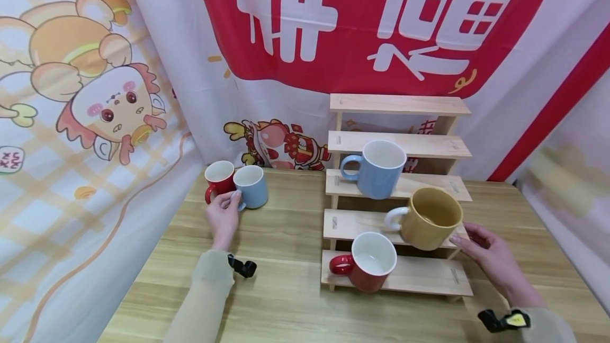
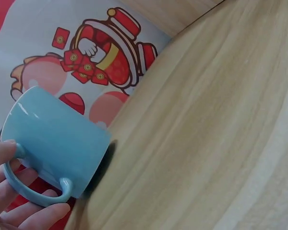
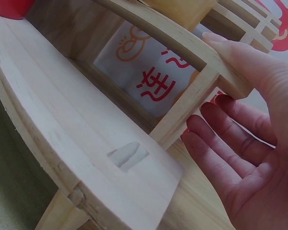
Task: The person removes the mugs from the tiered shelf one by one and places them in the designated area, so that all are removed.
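At the back left of the table, my left hand point(image 1: 224, 217) grips the handle of a light blue mug point(image 1: 252, 189), thumb on the handle's upper end and fingers around it in the left wrist view point(image 2: 43, 148). The mug's base is right at the tabletop. Beside it, a red mug point(image 1: 220, 176) is partly hidden. My right hand point(image 1: 493, 258) holds the right end of a stepped wooden display rack point(image 1: 419, 274), thumb on top of a board and fingers below. On the rack stand a red mug point(image 1: 369, 263), a yellow mug point(image 1: 426, 226) with a white handle and a blue mug point(image 1: 381, 171).
The rack's top two boards point(image 1: 400, 104) hold no mugs. Printed cloth point(image 1: 286, 89) hangs behind the wooden table point(image 1: 276, 285) and along its left side. Handles of the three racked mugs point left.
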### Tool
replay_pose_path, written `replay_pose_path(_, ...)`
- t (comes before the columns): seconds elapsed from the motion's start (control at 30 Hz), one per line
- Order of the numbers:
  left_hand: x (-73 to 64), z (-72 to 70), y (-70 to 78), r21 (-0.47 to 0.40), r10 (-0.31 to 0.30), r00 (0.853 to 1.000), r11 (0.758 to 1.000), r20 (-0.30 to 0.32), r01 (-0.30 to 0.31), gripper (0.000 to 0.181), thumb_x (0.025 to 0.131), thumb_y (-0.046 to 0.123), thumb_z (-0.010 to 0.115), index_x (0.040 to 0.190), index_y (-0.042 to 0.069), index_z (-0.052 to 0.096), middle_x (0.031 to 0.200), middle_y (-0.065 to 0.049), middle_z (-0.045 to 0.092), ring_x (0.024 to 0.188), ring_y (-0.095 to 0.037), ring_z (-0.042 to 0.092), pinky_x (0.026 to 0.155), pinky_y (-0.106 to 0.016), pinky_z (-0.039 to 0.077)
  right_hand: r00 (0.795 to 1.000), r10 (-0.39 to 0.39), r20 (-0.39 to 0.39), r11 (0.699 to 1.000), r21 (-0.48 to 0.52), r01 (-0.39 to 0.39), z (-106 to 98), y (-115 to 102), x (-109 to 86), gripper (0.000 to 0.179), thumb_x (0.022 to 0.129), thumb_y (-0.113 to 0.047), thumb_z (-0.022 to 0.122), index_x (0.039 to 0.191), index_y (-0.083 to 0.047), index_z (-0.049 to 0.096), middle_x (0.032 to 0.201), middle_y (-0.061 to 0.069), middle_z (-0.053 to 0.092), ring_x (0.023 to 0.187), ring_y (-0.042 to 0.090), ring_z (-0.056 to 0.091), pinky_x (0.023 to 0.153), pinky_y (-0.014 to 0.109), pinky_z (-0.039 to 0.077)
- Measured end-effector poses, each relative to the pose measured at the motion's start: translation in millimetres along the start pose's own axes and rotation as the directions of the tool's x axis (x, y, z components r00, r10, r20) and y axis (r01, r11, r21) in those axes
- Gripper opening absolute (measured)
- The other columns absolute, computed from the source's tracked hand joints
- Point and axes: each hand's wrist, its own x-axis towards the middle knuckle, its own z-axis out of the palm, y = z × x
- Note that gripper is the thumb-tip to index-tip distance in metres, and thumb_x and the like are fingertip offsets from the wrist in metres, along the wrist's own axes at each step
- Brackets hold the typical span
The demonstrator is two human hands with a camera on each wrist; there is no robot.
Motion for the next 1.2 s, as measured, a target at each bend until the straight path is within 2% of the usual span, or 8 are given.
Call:
replay_pose_path(0.17, 2.9, 2.0, -5.1, 0.018, -0.028, 0.999, 0.999, -0.025, 0.028, 0.03, 0.095, 0.026, 0.076, 0.107, -0.001, 0.075, 0.104, -0.017, 0.075, 0.085, -0.009, 0.07, 0.068, -0.013, 0.051, 1.0, -0.003, -0.001, 0.999, 0.041, 0.003, 0, 0, -1.0, 0.052, 0.1, -0.02, 0.07, 0.142, 0.0, 0.048, 0.114, -0.018, 0.059, 0.102, -0.002, 0.06, 0.084, 0.019, 0.056)
replay_pose_path(0.3, 7.1, 5.7, -4.7, 0.03, -0.042, 0.999, 0.999, -0.027, 0.043, 0.031, 0.095, 0.029, 0.076, 0.108, 0.001, 0.074, 0.105, -0.015, 0.075, 0.094, -0.022, 0.071, 0.07, -0.015, 0.052, 1.0, 0.006, -0.001, 1.0, 0.029, -0.006, 0, 0, -0.9, 0.058, 0.1, -0.021, 0.069, 0.145, 0.004, 0.044, 0.115, -0.016, 0.058, 0.102, -0.002, 0.059, 0.084, 0.019, 0.056)
replay_pose_path(0.43, 8.1, 7.1, -7.6, 0.032, -0.051, 0.998, 0.998, -0.039, 0.052, 0.031, 0.095, 0.03, 0.076, 0.107, 0.001, 0.074, 0.106, -0.014, 0.075, 0.096, -0.023, 0.071, 0.071, -0.014, 0.053, 1.0, 0.014, -0.002, 1.0, 0.002, -0.014, 1, -1, -0.4, 0.062, 0.1, -0.025, 0.07, 0.146, 0.006, 0.042, 0.115, -0.017, 0.058, 0.101, -0.002, 0.059, 0.084, 0.019, 0.056)
replay_pose_path(0.63, 5.6, 8.0, -11.3, 0.0, -0.063, 0.997, 0.998, -0.053, 0.063, 0.034, 0.092, 0.03, 0.08, 0.109, 0.001, 0.076, 0.107, -0.015, 0.075, 0.097, -0.023, 0.071, 0.074, -0.016, 0.054, 1.0, -0.002, 0.007, 1.0, 0.025, 0.002, 0, -1, -1.0, 0.057, 0.1, -0.021, 0.07, 0.145, 0.005, 0.044, 0.114, -0.019, 0.059, 0.103, -0.002, 0.059, 0.084, 0.018, 0.055)
replay_pose_path(0.77, 5.2, 8.2, -11.3, -0.043, -0.068, 0.996, 0.997, -0.062, 0.066, 0.04, 0.088, 0.03, 0.084, 0.116, 0.003, 0.076, 0.11, -0.014, 0.074, 0.1, -0.023, 0.071, 0.083, -0.021, 0.057, 1.0, -0.016, 0.011, 1.0, 0.012, 0.016, 0, 0, -0.9, 0.061, 0.1, -0.022, 0.069, 0.146, 0.007, 0.041, 0.115, -0.021, 0.058, 0.104, -0.004, 0.059, 0.085, 0.017, 0.055)
replay_pose_path(0.97, 4.3, 6.3, 5.5, -0.124, -0.005, 0.996, 0.992, -0.088, -0.006, 0.046, 0.083, 0.023, 0.088, 0.122, 0.002, 0.073, 0.116, -0.014, 0.073, 0.106, -0.025, 0.07, 0.092, -0.027, 0.056, 1.0, -0.008, 0.002, 1.0, -0.023, 0.008, 0, 0, -0.1, 0.062, 0.1, -0.023, 0.069, 0.146, 0.008, 0.041, 0.115, -0.021, 0.058, 0.103, -0.005, 0.058, 0.084, 0.017, 0.055)
replay_pose_path(1.2, 4.4, 6.4, 49.3, -0.228, 0.068, 0.995, 0.97, -0.068, -0.082, 0.049, 0.082, 0.022, 0.089, 0.124, 0.001, 0.072, 0.12, -0.018, 0.071, 0.113, -0.031, 0.067, 0.094, -0.028, 0.055, 1.0, 0.006, 0.002, 0.999, -0.052, -0.006, -1, 1, 0.2, 0.068, 0.101, -0.027, 0.068, 0.149, 0.01, 0.036, 0.12, -0.016, 0.053, 0.104, -0.007, 0.056, 0.084, 0.017, 0.055)
